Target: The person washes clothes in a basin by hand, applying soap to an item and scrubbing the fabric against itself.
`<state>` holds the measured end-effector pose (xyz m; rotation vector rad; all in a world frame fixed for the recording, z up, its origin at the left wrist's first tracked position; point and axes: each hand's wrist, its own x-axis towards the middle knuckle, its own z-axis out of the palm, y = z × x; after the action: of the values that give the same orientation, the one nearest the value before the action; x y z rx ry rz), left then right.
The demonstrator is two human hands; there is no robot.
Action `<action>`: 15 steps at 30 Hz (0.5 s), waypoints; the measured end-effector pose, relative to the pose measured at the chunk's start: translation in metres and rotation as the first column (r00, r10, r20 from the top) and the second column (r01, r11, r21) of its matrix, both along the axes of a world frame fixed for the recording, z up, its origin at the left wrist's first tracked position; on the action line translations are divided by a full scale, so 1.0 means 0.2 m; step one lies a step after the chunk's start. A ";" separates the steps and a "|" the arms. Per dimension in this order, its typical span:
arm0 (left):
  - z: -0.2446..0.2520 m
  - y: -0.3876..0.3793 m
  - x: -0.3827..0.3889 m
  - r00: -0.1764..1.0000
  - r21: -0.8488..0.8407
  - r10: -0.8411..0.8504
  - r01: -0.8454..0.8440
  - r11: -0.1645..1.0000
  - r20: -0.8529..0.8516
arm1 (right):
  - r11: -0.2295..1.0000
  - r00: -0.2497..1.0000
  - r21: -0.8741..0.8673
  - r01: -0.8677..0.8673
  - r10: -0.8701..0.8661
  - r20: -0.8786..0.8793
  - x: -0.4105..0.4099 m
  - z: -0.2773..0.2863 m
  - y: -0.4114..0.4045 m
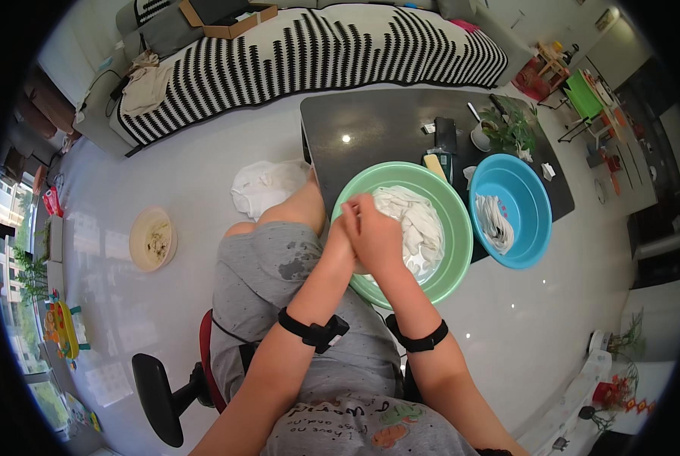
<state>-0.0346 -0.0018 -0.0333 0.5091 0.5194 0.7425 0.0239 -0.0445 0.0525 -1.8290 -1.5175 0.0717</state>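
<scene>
Both my hands meet over the left side of a green plastic basin (458, 251). My right hand (376, 231) lies across my left hand (345, 231) and partly hides it; whether something small is between them cannot be told. Just right of my hands, a wet white cloth (414, 219) lies bunched in the basin with some water. To the right stands a blue plastic basin (525, 228), in which a folded bundle of whitish cloth or cords (495, 225) rests against the left side.
A dark coffee table (363, 125) carries a potted plant (508, 128), a black case (445, 135) and small items. White fabric (266, 185) lies beside my leg. On the floor at left is a cream basin (153, 239). Behind stands a sofa (317, 51) with a striped cover.
</scene>
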 end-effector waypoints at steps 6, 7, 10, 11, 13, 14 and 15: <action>0.22 -0.04 0.08 0.922 -0.058 0.150 -0.182 0.981 -0.358 | 0.986 0.986 -0.005 0.165 -0.165 -0.004 0.06 -0.08 0.03; 0.17 -0.03 0.07 0.922 -0.058 0.156 -0.188 0.980 -0.356 | 0.987 0.987 -0.003 0.159 -0.159 -0.003 0.10 -0.09 0.03; 0.14 -0.03 0.08 0.940 0.106 0.066 -0.032 0.994 -0.334 | 0.977 0.972 -0.020 0.213 -0.214 -0.099 0.14 -0.08 0.02; 0.15 -0.04 0.08 0.940 0.105 0.064 -0.030 0.994 -0.334 | 0.977 0.972 -0.022 0.214 -0.215 -0.098 0.12 -0.08 0.01; 0.24 -0.04 0.04 0.968 -0.192 0.083 -0.131 0.973 -0.237 | 0.996 0.996 0.092 -0.009 0.001 0.089 0.02 -0.04 -0.01; -0.02 0.03 0.01 0.998 0.157 0.044 -0.051 0.986 0.045 | 0.979 0.990 0.182 -0.095 0.075 0.115 -0.04 -0.04 0.00; -0.02 0.03 0.01 0.998 0.157 0.040 -0.047 0.987 0.043 | 0.979 0.991 0.181 -0.092 0.072 0.114 -0.03 -0.04 0.00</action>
<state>-0.0333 0.0032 -0.0371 0.6304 0.4379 0.8382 0.0169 -0.0447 0.0445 -1.6446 -1.6162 -0.1274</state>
